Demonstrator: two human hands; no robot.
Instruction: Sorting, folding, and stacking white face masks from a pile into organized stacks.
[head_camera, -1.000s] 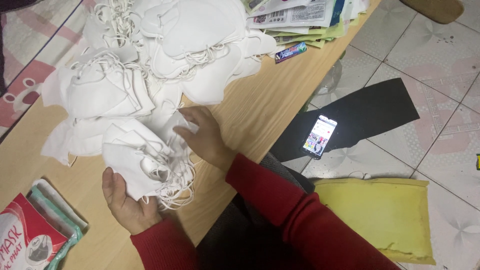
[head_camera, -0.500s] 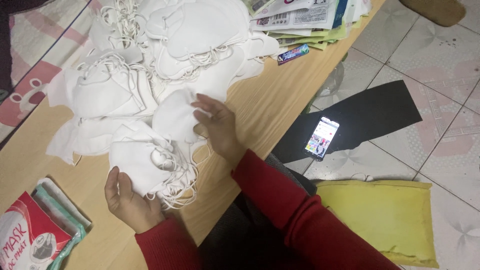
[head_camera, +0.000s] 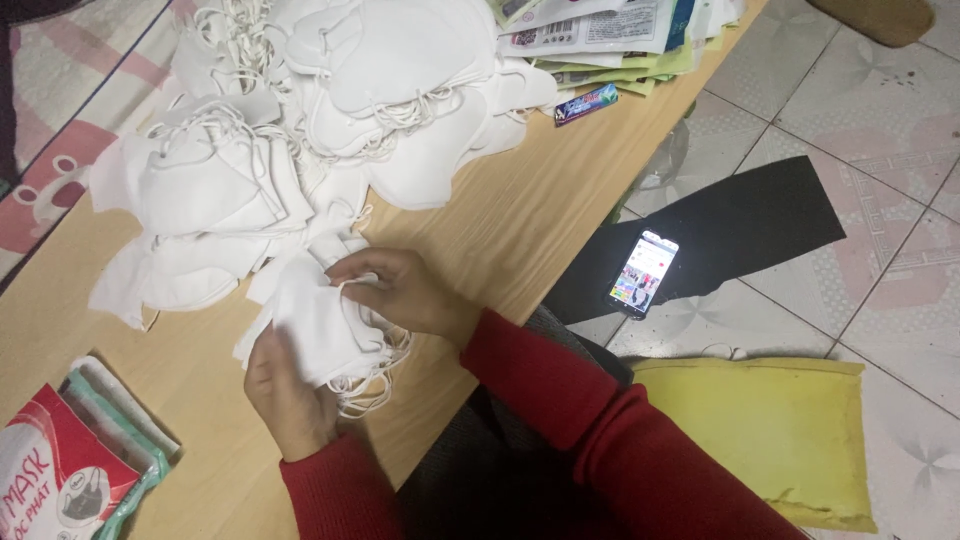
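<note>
A big heap of white face masks (head_camera: 330, 110) with ear loops covers the far part of the wooden table (head_camera: 500, 240). Both my hands hold a small stack of white masks (head_camera: 320, 325) near the table's front edge. My left hand (head_camera: 290, 390) supports the stack from below and the left. My right hand (head_camera: 400, 290) pinches its upper right edge, fingers curled over the fabric. Loose ear loops hang beneath the stack. Both arms wear red sleeves.
Printed mask packets (head_camera: 70, 460) lie at the table's near left. More flat packets (head_camera: 610, 35) and a small dark wrapper (head_camera: 587, 104) sit at the far right. On the tiled floor lie a lit phone (head_camera: 642, 272) on black sheet (head_camera: 740, 220), and a yellow cushion (head_camera: 770, 430).
My right hand has drawn back from the heap to the stack's top edge. Both hands have gathered the masks into a tighter stack, nearer the table's front.
</note>
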